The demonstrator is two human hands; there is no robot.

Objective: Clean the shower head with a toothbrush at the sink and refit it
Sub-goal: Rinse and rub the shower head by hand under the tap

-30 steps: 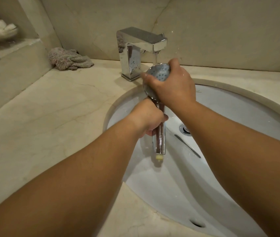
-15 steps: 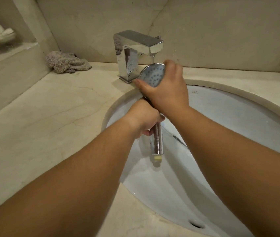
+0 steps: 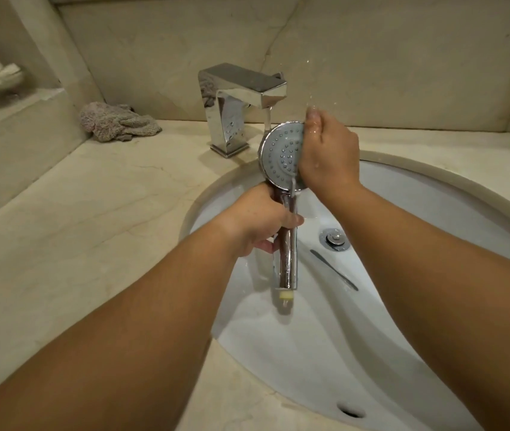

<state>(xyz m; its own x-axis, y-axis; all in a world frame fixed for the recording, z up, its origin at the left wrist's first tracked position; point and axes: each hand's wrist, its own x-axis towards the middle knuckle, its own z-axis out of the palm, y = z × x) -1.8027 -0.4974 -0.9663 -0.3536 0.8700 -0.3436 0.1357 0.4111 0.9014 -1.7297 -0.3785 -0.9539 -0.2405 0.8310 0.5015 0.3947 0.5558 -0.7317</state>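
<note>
I hold the chrome shower head upright over the white sink, its dotted spray face towards me under the running tap. My left hand grips its handle just below the head. My right hand lies over the right side of the face, wet, with its fingers pointing up along the rim. Water runs down the face and handle. A dark, slim toothbrush lies loose in the basin near the drain.
A crumpled grey cloth lies on the marble counter left of the tap. A raised ledge at the far left carries blurred items. The sink's overflow hole is at the near rim. Droplets fly above my right hand.
My right hand has slid from covering the spray face to its right side, baring most of the face. The shower head has tilted more upright. My left hand's grip is unchanged.
</note>
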